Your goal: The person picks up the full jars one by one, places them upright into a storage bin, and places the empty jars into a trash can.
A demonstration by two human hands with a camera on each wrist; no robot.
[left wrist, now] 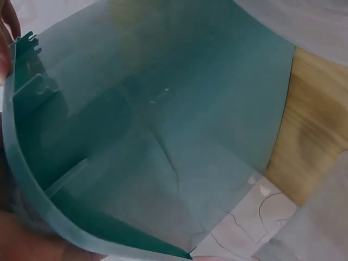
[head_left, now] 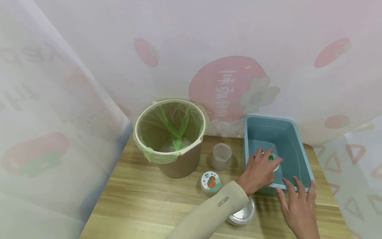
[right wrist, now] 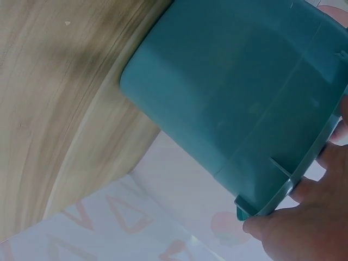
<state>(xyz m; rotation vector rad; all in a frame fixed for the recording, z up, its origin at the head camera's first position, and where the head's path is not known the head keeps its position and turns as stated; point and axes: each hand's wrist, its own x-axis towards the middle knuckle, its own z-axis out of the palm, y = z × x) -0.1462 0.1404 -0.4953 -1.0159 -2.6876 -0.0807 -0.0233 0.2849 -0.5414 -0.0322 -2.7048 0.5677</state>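
My left hand point(head_left: 260, 171), its sleeve coming up from the front, reaches over the near left part of a blue plastic bin point(head_left: 293, 146). Its fingers grip a round plastic tub point(head_left: 271, 157) with a white rim and a green-marked top, mostly covered by the hand. At the bin's near rim, my right hand point(head_left: 298, 205) is spread, fingertips resting on the edge. The right wrist view shows those fingers point(right wrist: 326, 157) along the rim, beside the bin's outer wall point(right wrist: 217, 92). In the left wrist view the bin's wall point(left wrist: 163, 136) fills most of the picture.
A tan bucket point(head_left: 183, 166) lined with a green-tinted bag stands left. Between it and the bin are a clear cup point(head_left: 222, 155) and a tub with a tomato label point(head_left: 210, 181). A clear-lidded tub point(head_left: 244, 214) sits under the left forearm. Printed cloth point(head_left: 167, 79) hangs behind the wooden table point(head_left: 134, 202).
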